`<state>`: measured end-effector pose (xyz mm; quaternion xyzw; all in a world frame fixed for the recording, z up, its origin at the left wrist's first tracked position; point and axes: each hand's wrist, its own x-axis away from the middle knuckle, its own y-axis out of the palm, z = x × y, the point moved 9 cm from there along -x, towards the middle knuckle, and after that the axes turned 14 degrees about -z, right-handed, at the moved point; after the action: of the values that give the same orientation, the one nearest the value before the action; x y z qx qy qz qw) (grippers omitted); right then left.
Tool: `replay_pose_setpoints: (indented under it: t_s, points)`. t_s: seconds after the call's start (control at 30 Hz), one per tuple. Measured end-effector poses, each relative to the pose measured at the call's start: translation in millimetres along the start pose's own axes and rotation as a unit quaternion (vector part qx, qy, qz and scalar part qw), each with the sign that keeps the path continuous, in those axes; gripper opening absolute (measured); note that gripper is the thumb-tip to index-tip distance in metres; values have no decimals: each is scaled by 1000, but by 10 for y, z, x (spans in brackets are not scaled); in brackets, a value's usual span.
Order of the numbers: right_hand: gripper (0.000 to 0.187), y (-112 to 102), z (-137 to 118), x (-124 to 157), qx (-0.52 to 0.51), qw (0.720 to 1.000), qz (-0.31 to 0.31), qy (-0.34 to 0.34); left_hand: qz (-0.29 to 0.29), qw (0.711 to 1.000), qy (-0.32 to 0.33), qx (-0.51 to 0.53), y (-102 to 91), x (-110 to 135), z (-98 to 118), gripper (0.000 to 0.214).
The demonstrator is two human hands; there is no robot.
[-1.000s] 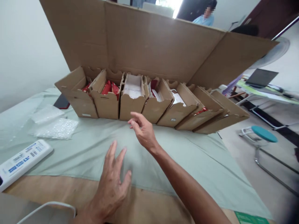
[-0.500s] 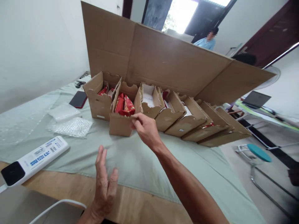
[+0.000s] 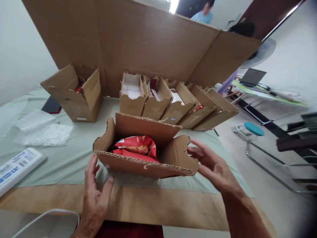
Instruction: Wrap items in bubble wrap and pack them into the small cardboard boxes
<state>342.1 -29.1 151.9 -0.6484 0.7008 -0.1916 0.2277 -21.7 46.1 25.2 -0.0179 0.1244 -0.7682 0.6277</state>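
Observation:
An open cardboard box [image 3: 138, 167] lies sideways in front of me near the table's front edge, with red printed packets [image 3: 136, 148] inside. By its left front corner, my left hand [image 3: 96, 193] is open, thumb and fingers apart, holding nothing. My right hand [image 3: 218, 168] is at the box's right end, fingers spread, the fingertips at the cut-out end wall; they seem to touch it without closing round it. Part of those fingertips is hidden behind the cardboard.
Behind stands a row of cardboard boxes [image 3: 132, 104] before a tall cardboard panel [image 3: 148, 43]. Another box [image 3: 79, 105] stands at the left. Bubble wrap [image 3: 49, 134], a dark tablet-like object [image 3: 51, 105] and a white power strip [image 3: 21, 168] lie left. A teal stool [image 3: 254, 129] is at right.
The box with red packets has come out of the row towards me and turned sideways. My right hand has moved to its right end. A gap shows in the row.

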Motion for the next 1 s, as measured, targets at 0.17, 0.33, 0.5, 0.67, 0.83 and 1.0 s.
replay_pose_setpoints:
  t_s: [0.17, 0.33, 0.5, 0.67, 0.83, 1.0]
  points:
    - [54, 575, 192, 167, 70, 991, -113, -3, -39, 999, -33, -3, 138, 119, -176, 79]
    - [32, 614, 464, -160, 108, 992, -57, 44, -55, 998, -29, 3, 457, -168, 32, 81]
    - [26, 426, 613, -681, 81, 994, -6, 66, -103, 994, 21, 4, 806, -756, 246, 89]
    - [23, 407, 685, -681, 92, 992, 22, 87, -122, 991, -22, -59, 753, -914, 143, 87]
    - [26, 529, 594, -324, 170, 983, -7, 73, -163, 966, 11, -202, 484, -606, 76, 63]
    - [23, 1338, -64, -547, 156, 974, -138, -90, -161, 929, 70, -327, 389, -301, 62, 45]
